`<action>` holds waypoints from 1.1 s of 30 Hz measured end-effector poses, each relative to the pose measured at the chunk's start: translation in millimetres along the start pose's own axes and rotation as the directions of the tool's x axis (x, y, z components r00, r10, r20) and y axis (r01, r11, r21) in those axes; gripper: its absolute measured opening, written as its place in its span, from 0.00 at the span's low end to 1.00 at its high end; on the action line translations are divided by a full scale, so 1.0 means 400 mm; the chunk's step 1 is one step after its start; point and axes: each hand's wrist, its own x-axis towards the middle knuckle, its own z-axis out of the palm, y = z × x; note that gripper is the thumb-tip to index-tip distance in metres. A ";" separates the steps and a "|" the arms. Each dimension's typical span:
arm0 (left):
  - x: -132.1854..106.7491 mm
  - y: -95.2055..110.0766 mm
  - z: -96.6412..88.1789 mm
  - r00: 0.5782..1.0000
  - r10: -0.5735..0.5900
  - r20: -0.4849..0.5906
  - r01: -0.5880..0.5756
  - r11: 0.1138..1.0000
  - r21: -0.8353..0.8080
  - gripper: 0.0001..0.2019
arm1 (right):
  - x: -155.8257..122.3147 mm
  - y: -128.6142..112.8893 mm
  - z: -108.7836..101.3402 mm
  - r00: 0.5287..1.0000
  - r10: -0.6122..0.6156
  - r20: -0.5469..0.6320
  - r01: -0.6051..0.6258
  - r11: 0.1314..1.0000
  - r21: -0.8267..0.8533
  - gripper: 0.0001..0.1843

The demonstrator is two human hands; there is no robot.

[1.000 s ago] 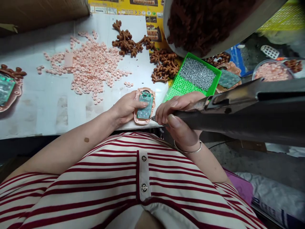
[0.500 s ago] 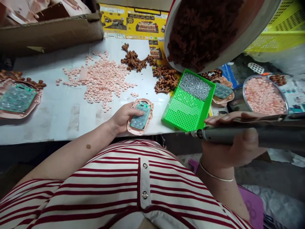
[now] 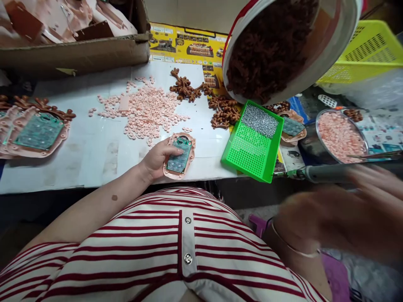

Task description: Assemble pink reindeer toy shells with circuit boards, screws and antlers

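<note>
Pink shell with circuit board [image 3: 179, 162]: where is it, and what has hold of it?

Near edge of the tabletop [image 3: 94, 142], board side up. Left hand [image 3: 157, 159] grasps it from its left side, thumb laid over the board. Whether the shell rests on the surface or is held just above it: cannot tell.

Noted. What changed over the last second?

Driver [image 3: 330, 173] position. One second ago its tip stood at the shell's near right corner, with the other hand wrapped round the barrel. Now the tip is well apart from the shell, just beside the near right corner of the green tray [image 3: 247, 157]. Left grip unchanged.

Right hand [image 3: 336, 218], state of the fingers?

Motion blur. They overlap the barrel in this view; cannot tell whether they grasp it or have released it.

Reading of that?

Judgement: no fastening under way at this instant, shell steadied by the left hand alone. Screws [image 3: 260, 121] lie at the far end of the tray; small pink pieces [image 3: 151, 111] are heaped on the tabletop beyond the shell
</note>
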 end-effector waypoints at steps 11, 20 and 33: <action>-0.014 -0.003 -0.018 0.997 0.023 0.070 -0.019 0.998 -0.053 0.24 | 0.263 0.053 0.222 0.937 -0.067 0.343 0.242 0.834 -0.496 0.10; 0.003 0.014 0.017 0.997 0.067 0.028 -0.066 0.998 -0.006 0.23 | 0.182 -0.043 0.221 0.936 -0.139 0.324 0.213 0.955 -0.205 0.07; -0.054 0.063 0.028 0.998 0.067 0.001 -0.067 0.994 0.084 0.23 | 0.098 -0.087 0.230 0.888 0.317 0.334 -0.442 0.390 0.807 0.16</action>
